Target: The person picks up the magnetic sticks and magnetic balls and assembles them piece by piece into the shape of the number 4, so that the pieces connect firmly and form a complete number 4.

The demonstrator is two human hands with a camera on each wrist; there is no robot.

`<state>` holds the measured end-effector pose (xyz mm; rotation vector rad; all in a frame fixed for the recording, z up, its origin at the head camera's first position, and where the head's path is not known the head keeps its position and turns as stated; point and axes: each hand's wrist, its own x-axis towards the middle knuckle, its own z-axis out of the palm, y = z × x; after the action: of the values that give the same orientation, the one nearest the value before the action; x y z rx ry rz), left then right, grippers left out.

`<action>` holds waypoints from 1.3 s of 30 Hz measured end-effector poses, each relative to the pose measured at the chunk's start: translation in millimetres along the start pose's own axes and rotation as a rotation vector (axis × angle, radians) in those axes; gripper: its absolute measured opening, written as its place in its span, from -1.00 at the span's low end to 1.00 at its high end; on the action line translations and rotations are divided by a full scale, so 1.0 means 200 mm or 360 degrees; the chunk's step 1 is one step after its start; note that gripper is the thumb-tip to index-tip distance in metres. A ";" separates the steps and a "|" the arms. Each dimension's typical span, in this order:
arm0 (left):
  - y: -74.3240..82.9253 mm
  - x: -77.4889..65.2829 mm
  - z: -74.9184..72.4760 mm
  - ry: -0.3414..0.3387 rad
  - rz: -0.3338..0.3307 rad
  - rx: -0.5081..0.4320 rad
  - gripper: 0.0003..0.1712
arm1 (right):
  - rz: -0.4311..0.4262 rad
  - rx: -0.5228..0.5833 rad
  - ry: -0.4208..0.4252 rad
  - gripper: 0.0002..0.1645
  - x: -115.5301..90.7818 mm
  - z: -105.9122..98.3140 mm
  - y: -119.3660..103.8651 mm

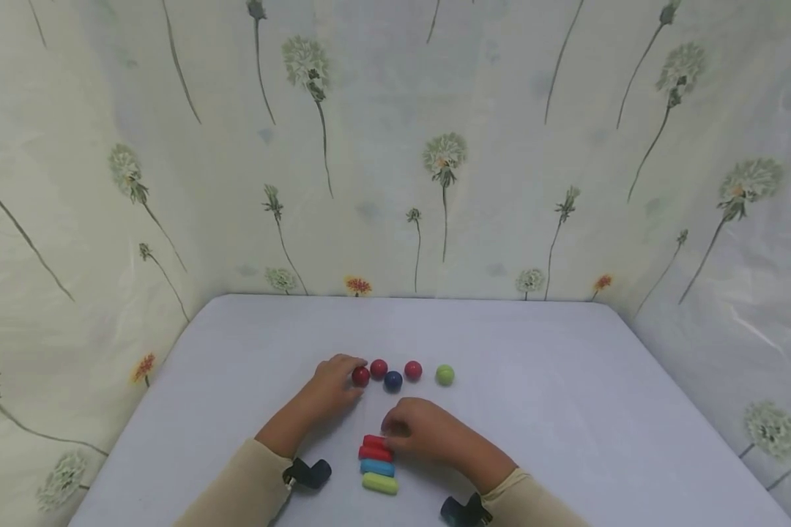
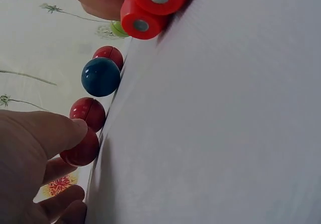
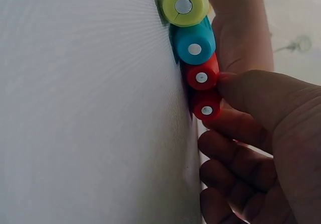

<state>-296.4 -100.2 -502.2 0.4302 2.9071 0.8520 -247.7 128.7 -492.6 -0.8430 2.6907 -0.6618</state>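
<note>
My left hand (image 1: 333, 388) pinches the leftmost red ball (image 1: 360, 377) between thumb and fingers. A second red ball (image 1: 379, 368), a dark blue ball (image 1: 393, 381), a third red ball (image 1: 413, 370) and a green ball (image 1: 444, 375) continue the uneven row rightward. Nearer me, my right hand (image 1: 428, 433) grips the far end of a stack-like row of short sticks, its thumb and forefinger at the two red sticks (image 3: 201, 77). A blue stick (image 1: 377, 467) and a yellow-green stick (image 1: 379, 483) lie beside them. Silvery discs show in the stick ends.
Everything lies on a white-covered table (image 1: 534, 380). A pale curtain with dandelion prints (image 1: 382, 146) surrounds its back and sides. A black camera (image 1: 311, 474) is strapped to the left wrist, another black camera (image 1: 463, 510) to the right.
</note>
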 end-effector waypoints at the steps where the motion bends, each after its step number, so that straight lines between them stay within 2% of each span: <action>1: 0.00 0.00 0.00 -0.0001 0.0002 -0.0011 -0.34 | 0.0002 -0.0008 -0.0004 -0.76 0.00 0.00 0.00; 8: 0.00 -0.01 -0.01 -0.0033 -0.0038 -0.0119 -0.54 | 0.0037 0.0013 -0.0040 -0.87 -0.01 -0.01 -0.01; 14: -0.01 -0.01 -0.01 -0.0036 -0.0072 -0.0131 -0.57 | 0.0044 -0.0001 -0.0044 -0.88 -0.01 0.00 -0.01; 24: 0.00 -0.03 -0.02 -0.0036 -0.0112 -0.0143 -0.57 | 0.0160 0.0103 0.0029 -0.87 0.00 -0.03 0.00; 28: -0.01 -0.04 -0.02 -0.0045 -0.0119 -0.0142 -0.58 | 0.0146 0.0105 0.0066 -0.86 0.01 -0.03 0.00; 35: -0.01 -0.03 -0.03 -0.0051 -0.0110 -0.0151 -0.60 | 0.0121 0.0010 0.0166 -0.79 0.03 -0.04 0.04; 39: -0.01 -0.03 -0.03 -0.0074 -0.0111 -0.0168 -0.59 | 0.0111 0.0029 0.0191 -0.78 0.03 -0.04 0.06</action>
<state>-292.2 -105.8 -497.6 0.3333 2.8008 0.9655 -260.6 136.7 -491.1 -0.7228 2.8015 -0.7418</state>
